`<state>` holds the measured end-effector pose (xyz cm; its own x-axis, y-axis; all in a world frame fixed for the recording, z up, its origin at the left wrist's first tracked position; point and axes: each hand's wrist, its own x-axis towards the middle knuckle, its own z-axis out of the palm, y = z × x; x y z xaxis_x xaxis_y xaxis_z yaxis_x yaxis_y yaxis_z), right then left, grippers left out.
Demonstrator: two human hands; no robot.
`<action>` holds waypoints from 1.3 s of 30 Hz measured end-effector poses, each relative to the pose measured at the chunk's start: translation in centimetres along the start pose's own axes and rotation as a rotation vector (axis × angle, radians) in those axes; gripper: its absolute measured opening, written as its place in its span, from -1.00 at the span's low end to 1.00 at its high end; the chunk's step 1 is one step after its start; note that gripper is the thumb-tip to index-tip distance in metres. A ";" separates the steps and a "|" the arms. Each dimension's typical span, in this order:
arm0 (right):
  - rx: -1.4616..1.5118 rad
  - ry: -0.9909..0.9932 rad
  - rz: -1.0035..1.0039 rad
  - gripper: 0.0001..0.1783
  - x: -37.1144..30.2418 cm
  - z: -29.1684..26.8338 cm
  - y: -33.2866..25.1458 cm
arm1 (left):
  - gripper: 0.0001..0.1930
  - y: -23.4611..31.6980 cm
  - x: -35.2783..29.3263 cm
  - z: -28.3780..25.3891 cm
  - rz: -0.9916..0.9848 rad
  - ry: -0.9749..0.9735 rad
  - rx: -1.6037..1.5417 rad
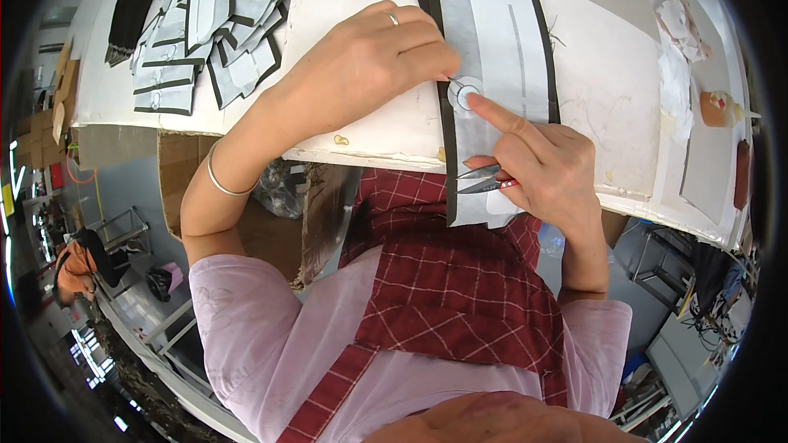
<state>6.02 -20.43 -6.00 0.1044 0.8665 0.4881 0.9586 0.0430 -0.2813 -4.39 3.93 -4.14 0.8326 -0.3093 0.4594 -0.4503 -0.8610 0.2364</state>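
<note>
box [174, 172]: plastic bag [281, 190] inside | grey panel [501, 33]: beneath right hand [546, 164], gripping scissors [484, 180] | left hand [377, 57]: pinched closed, contents unclear

no words or numbers legible, a tiny pale marking on the red-handled snips [487, 186] right of centre, too small to read, a reddish patch on the amber bottle [719, 113] at right, too indistinct to make out

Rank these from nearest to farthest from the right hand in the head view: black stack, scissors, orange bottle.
1. Scissors: held in the right hand.
2. Orange bottle: off to the right, at the table's right end.
3. Black stack: at the table's far left.
</note>
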 end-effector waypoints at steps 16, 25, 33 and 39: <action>0.004 -0.020 0.001 -0.45 0.2 -0.2 -0.2 | -0.83 -0.5 -0.9 1.1 -0.017 0.056 -0.118; 0.275 -0.205 0.205 -0.61 2.5 -3.9 1.6 | -0.88 -0.7 -0.8 0.8 -0.223 -0.015 -0.368; 0.105 -0.539 0.148 -0.49 8.4 -4.3 5.3 | -0.88 -0.5 -0.5 0.7 -0.313 -0.039 -0.376; 0.137 -0.676 0.096 -0.47 10.4 -3.3 5.9 | -0.87 -0.7 -0.4 0.9 -0.292 -0.015 -0.365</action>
<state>13.63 -12.77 0.15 -0.0434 0.9872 -0.1533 0.9068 -0.0255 -0.4209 -4.15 4.27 -5.23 0.9447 -0.0830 0.3174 -0.2782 -0.7152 0.6411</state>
